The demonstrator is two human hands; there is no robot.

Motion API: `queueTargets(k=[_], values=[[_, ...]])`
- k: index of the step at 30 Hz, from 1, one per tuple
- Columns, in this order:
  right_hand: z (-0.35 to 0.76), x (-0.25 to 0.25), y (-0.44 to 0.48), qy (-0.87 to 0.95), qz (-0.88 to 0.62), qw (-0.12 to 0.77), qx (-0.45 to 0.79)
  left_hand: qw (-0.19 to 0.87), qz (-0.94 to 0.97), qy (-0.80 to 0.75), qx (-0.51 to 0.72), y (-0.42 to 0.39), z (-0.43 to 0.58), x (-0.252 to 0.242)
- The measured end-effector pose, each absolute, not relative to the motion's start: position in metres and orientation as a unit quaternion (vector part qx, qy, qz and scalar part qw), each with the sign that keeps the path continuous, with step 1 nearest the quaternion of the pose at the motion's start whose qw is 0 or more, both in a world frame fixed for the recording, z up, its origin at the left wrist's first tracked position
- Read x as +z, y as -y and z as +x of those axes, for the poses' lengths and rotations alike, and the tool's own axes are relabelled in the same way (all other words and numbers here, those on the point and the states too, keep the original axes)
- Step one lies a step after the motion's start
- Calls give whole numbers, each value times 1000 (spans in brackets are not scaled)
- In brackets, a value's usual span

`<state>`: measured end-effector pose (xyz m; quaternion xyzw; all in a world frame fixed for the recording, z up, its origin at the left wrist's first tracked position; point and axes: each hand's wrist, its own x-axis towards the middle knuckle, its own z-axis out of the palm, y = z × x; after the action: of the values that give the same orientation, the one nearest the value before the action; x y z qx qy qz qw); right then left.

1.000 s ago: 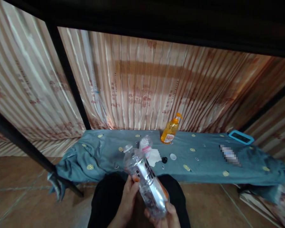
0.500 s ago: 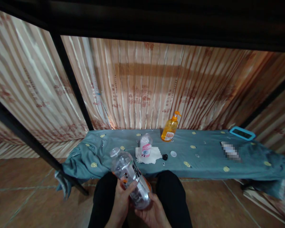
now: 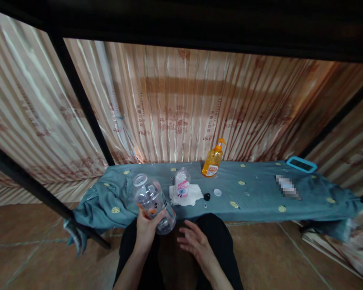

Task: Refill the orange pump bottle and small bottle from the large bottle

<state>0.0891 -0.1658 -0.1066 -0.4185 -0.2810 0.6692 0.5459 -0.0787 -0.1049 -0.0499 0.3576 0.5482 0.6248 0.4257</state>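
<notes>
My left hand point(image 3: 147, 228) is wrapped round a large clear plastic bottle point(image 3: 153, 197), tilted with its uncapped-looking mouth up and to the left. Black and orange print shows on its label. My right hand point(image 3: 195, 241) is off the bottle, fingers spread, above my right knee. Beyond the knees, a smaller clear bottle point(image 3: 182, 183) with a pink label stands on a white paper towel point(image 3: 195, 195). Just right of the towel lie a small black cap point(image 3: 207, 196) and a white round lid point(image 3: 217, 192).
An orange pump bottle point(image 3: 212, 161) stands at the back of the cloth-covered bench point(image 3: 254, 201). Farther right are a blue-framed device point(image 3: 301, 164) and a blurred-out flat item point(image 3: 287, 187). Black metal posts point(image 3: 81, 96) and an overhead beam frame the space, with a striped curtain point(image 3: 181, 100) behind.
My right hand has let go of the large bottle's lower end and opened. With my left hand, the bottle has moved up and slightly left. The view has shifted a little.
</notes>
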Motion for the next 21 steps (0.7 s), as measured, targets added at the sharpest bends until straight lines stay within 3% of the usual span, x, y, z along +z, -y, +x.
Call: queueTargets(k=[5, 8, 16, 21], values=[[151, -104, 120, 472, -567, 526, 422, 351, 416, -577, 609, 64, -92, -47], [184, -97, 86, 603, -683, 353, 216, 319, 435, -594, 596, 38, -97, -50], [193, -93, 36, 704, -668, 182, 157, 290, 444, -613, 585, 0, -97, -76], [197, -96, 28, 709, -661, 178, 169, 285, 467, -626, 556, 4, -95, -80]])
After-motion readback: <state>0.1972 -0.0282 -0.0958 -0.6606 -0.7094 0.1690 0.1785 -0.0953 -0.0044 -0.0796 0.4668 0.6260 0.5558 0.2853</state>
